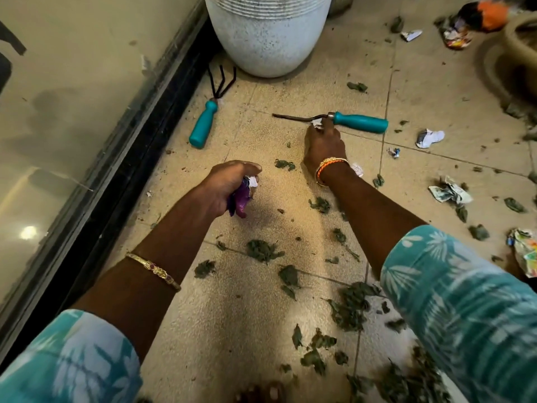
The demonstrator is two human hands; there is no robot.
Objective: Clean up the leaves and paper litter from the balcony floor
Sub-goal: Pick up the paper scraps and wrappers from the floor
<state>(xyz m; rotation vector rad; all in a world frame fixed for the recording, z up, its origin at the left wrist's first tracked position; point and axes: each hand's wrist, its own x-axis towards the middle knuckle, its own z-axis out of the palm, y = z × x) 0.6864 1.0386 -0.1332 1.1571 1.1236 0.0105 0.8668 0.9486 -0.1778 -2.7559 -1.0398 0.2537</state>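
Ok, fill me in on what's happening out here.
A person is picking litter off the balcony floor by hand. The left hand is closed on purple and white scraps. The right hand pinches a white paper scrap beside a teal-handled garden tool. Many leaves and crumpled papers remain scattered.

Two teal-handled garden tools lie on the floor: a claw rake (207,117) at eleven o'clock and a narrow trowel (343,121) at one o'clock. One white pot (267,33) stands at twelve. Roughly seven crumpled paper scraps (429,138) show; the leaves (263,251) are too many to count.
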